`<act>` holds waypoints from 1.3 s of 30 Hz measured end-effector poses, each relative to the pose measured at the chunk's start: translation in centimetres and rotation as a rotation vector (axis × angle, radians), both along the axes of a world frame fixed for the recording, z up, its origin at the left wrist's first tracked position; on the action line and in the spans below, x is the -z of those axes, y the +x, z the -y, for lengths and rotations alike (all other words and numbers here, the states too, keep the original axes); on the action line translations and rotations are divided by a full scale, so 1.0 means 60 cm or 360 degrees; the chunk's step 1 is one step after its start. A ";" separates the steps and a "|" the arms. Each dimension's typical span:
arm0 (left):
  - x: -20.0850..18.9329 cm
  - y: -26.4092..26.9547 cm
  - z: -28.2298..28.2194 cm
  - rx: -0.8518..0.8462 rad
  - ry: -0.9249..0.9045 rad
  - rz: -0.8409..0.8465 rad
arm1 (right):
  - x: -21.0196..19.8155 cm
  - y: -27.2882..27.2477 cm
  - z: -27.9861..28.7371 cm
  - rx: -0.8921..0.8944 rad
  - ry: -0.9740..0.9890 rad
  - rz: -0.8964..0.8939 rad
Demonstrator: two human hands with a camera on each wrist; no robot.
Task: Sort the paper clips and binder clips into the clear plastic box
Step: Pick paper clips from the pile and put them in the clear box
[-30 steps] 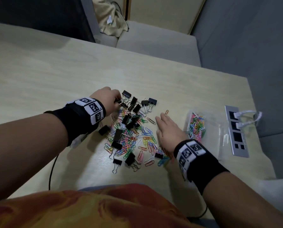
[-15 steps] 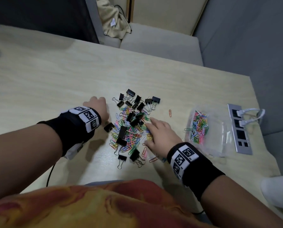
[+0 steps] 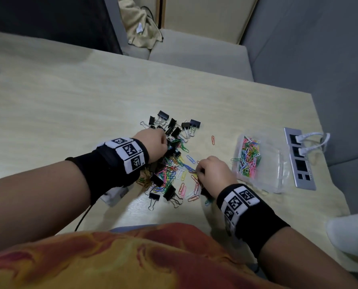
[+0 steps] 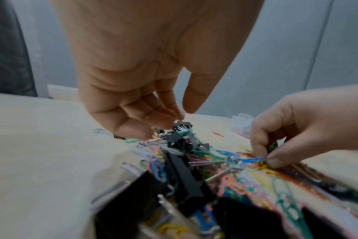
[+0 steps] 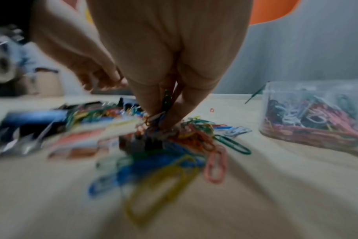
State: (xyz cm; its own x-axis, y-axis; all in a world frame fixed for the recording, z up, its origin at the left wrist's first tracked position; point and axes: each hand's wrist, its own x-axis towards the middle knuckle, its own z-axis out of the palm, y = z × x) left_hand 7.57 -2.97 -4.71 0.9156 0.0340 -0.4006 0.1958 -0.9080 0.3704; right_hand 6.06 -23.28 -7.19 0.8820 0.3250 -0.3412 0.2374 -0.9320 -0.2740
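Only the right wrist view shows the right hand (image 5: 164, 90) pinching several colored paper clips (image 5: 165, 98) at frame center. The left wrist view shows the left hand (image 4: 137, 100) loosely curled over black binder clips (image 4: 180, 134), gripping nothing. One clear plastic box (image 3: 278, 174) sits at the head view's right; the clips are too tangled to count.

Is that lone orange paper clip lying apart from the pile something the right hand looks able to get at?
Probably yes. The lone orange paper clip lies on bare table between the pile and the clear plastic box, with nothing over it. The right hand is close by, though it already pinches clips.
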 end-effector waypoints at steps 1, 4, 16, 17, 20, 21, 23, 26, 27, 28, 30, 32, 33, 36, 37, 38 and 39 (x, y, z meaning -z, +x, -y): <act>-0.001 -0.001 0.005 -0.0025 -0.0109 -0.0043 | -0.008 0.003 0.000 0.0063 0.0048 -0.0013; 0.001 -0.008 0.024 -0.0411 -0.0896 -0.0398 | -0.036 0.007 -0.010 0.0224 0.0377 -0.0027; -0.001 -0.001 0.006 -0.0899 -0.1475 -0.0942 | -0.044 0.003 -0.039 -0.0132 0.0254 -0.0016; 0.000 0.001 -0.001 -0.0916 -0.1456 -0.0917 | -0.035 -0.002 -0.037 -0.0324 0.0102 -0.0083; 0.001 0.006 -0.020 -0.0976 -0.1414 -0.0826 | -0.004 -0.022 -0.031 -0.0716 -0.0134 -0.0124; 0.001 0.006 -0.025 -0.0984 -0.1410 -0.0810 | 0.004 -0.026 -0.027 -0.0726 -0.0156 -0.0059; 0.001 0.007 -0.033 -0.1001 -0.1407 -0.0803 | 0.012 -0.028 -0.018 -0.0643 -0.0147 0.0076; 0.002 0.006 -0.040 -0.1032 -0.1388 -0.0821 | 0.008 -0.022 -0.009 -0.0537 -0.0190 0.0162; 0.002 0.006 -0.041 -0.1039 -0.1376 -0.0826 | 0.006 -0.018 -0.008 -0.0509 -0.0202 0.0164; 0.003 0.006 -0.042 -0.1044 -0.1366 -0.0834 | 0.003 -0.013 -0.011 -0.0473 -0.0181 0.0165; 0.003 0.006 -0.043 -0.1052 -0.1360 -0.0847 | -0.006 -0.006 -0.024 -0.0427 -0.0063 0.0172; 0.002 0.006 -0.043 -0.1063 -0.1362 -0.0848 | -0.011 0.001 -0.044 -0.0475 0.0040 0.0177; 0.001 0.005 -0.043 -0.1067 -0.1362 -0.0846 | -0.012 0.003 -0.052 -0.0528 0.0031 0.0159; 0.000 0.004 -0.045 -0.1078 -0.1364 -0.0829 | -0.002 0.009 -0.062 -0.0641 -0.0123 0.0090; 0.000 0.004 -0.046 -0.1080 -0.1362 -0.0819 | 0.002 0.011 -0.060 -0.0634 -0.0157 0.0088; 0.000 0.003 -0.048 -0.1081 -0.1362 -0.0809 | 0.003 0.013 -0.057 -0.0607 -0.0182 0.0101; 0.001 0.003 -0.051 -0.1084 -0.1363 -0.0801 | 0.003 0.015 -0.054 -0.0573 -0.0212 0.0118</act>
State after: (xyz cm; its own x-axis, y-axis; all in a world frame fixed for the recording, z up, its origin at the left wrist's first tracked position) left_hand 7.72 0.06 -4.78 0.5477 -0.0019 -0.8367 0.8352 -0.0591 0.5468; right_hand 6.94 -20.04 -7.39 0.7434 0.5754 -0.3410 0.5703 -0.8117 -0.1263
